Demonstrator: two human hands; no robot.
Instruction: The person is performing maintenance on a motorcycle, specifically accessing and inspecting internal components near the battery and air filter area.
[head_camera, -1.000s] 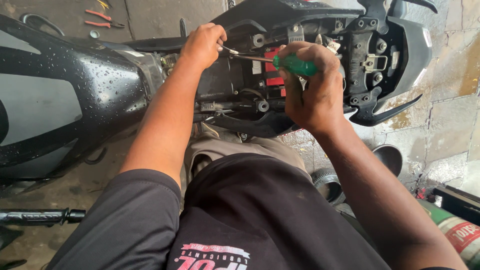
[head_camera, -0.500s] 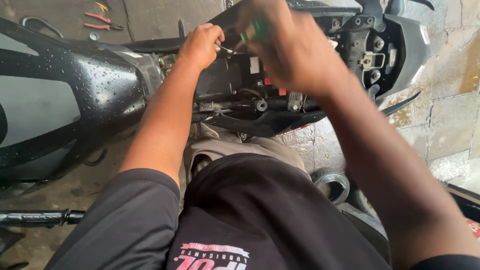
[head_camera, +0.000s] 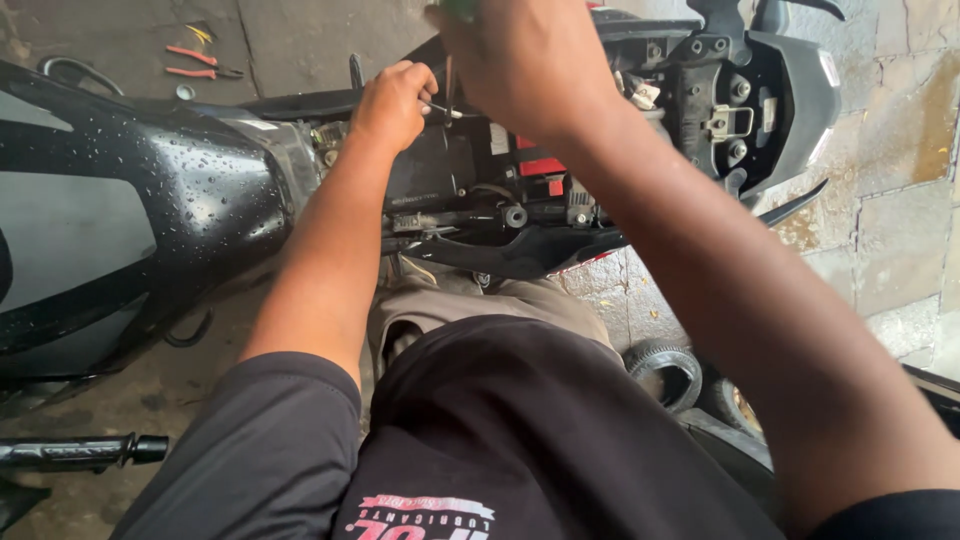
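my left hand (head_camera: 392, 102) is curled up tight, pinching a small metal bit over the open middle of the motorcycle (head_camera: 150, 200), so it stays put. my right hand (head_camera: 525, 60) is closed around a screwdriver (head_camera: 449, 85); the green top peeks out above my fist and the thin shaft points straight down at that bit, so the tip can meet it. under both sits the black battery (head_camera: 440, 170) with red parts beside it. red pliers (head_camera: 195, 62) lie on the floor, well apart.

Concrete floor (head_camera: 300, 40), red-handled pliers (head_camera: 200, 62), small tyres (head_camera: 665, 370), motorcycle (head_camera: 150, 200) standing on it
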